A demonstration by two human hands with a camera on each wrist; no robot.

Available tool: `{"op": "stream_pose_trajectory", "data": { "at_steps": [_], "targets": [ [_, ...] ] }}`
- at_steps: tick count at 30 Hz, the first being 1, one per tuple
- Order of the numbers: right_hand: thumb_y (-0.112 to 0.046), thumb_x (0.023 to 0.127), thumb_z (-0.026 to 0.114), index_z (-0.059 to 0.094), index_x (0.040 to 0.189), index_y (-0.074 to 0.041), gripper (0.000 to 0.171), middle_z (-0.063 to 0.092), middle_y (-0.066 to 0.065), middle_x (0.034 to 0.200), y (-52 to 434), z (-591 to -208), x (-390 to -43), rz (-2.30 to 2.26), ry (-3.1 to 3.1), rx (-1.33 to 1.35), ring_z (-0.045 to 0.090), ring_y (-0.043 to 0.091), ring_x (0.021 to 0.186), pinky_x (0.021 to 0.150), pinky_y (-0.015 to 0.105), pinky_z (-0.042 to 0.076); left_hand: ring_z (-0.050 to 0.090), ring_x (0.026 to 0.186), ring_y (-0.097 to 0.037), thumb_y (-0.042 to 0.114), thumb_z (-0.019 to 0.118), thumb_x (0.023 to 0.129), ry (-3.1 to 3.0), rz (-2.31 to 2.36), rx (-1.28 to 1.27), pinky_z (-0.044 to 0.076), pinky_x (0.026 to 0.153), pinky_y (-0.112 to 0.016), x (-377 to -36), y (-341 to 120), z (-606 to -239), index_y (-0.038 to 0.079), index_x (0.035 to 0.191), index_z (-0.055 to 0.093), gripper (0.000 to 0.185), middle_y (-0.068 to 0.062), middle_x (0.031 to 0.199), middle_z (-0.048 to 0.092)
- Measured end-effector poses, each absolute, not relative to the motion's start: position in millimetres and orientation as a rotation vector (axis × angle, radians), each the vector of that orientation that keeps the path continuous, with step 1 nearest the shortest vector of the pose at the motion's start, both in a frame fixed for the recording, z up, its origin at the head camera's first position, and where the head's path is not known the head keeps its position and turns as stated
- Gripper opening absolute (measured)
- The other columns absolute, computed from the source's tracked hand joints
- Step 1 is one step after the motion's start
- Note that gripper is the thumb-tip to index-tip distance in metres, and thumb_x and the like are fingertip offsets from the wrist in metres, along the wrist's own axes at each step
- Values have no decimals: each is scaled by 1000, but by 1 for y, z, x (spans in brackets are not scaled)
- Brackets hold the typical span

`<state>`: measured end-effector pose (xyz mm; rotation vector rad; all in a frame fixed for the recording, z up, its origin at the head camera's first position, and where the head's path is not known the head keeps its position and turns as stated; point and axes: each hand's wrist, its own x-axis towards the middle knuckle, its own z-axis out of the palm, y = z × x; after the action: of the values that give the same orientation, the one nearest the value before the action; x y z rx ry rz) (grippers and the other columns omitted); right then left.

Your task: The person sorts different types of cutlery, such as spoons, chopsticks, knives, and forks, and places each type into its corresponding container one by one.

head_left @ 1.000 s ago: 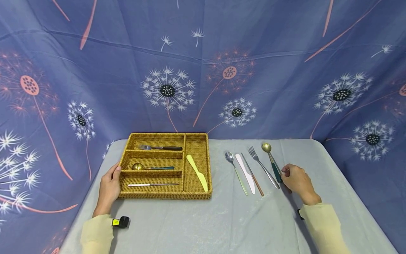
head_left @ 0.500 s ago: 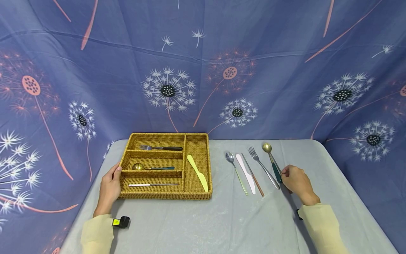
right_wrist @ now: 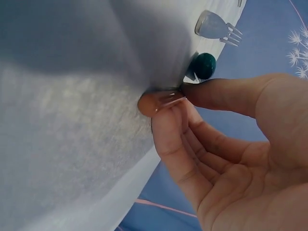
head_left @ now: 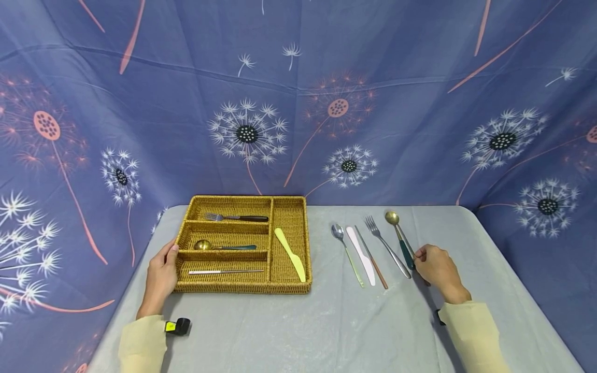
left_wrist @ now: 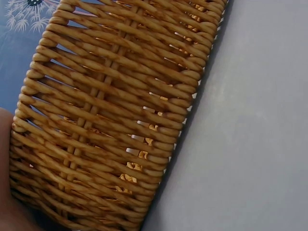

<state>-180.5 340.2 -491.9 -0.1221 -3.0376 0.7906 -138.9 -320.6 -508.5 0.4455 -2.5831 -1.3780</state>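
Note:
My left hand [head_left: 160, 272] grips the left side of a woven cutlery tray [head_left: 224, 288], thumb at the rim; its wicker wall [left_wrist: 106, 106] fills much of the left wrist view. On the table's right, my right hand [head_left: 437, 269] pinches a thin metal chopstick with a brown end [right_wrist: 148, 104] between thumb and fingers. Just left of it lies a gold spoon [head_left: 392, 217] with a green handle [right_wrist: 204, 65]. Inside the tray are a dark-handled fork [head_left: 253, 218], a gold spoon with a green handle [head_left: 202, 244], a white-and-silver chopstick [head_left: 226, 272] and a yellow knife [head_left: 290, 255].
Left of the right hand a row of cutlery lies on the grey tablecloth [head_left: 298, 331]: a silver fork [head_left: 389, 248], a brown-ended chopstick [head_left: 372, 259], a pink knife [head_left: 361, 255] and a green-handled silver spoon [head_left: 338, 231]. A dandelion-print curtain [head_left: 298, 103] stands behind the table.

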Motion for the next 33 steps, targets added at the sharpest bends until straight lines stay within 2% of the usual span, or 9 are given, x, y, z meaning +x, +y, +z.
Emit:
{"op": "stream_pose_trajectory", "data": {
  "at_steps": [6,16,33],
  "targets": [
    [-6,96,61,69,97,4,13,70,13,85,345,-492,-176,785,-3045,-143,63,21,64,59,36,49,28,156,-52,44,32,118,-2590,-1392,448,24,126,-67,-139,-320,-508,6,166,40,61,-27,168,37],
    [-5,93,59,66,95,4,12,67,12,79,350,-490,-167,756,-3063,-187,61,20,57,57,37,46,28,156,-52,44,33,118,-2586,-1396,438,24,126,-67,-138,-320,-508,6,166,40,61,-27,168,37],
    [-7,89,64,65,90,3,10,65,9,74,351,-490,-150,765,-3067,-246,59,22,55,52,36,44,29,156,-52,41,34,119,-2580,-1377,463,24,126,-67,-139,-320,-509,5,164,42,59,-27,167,38]
  ]
}}
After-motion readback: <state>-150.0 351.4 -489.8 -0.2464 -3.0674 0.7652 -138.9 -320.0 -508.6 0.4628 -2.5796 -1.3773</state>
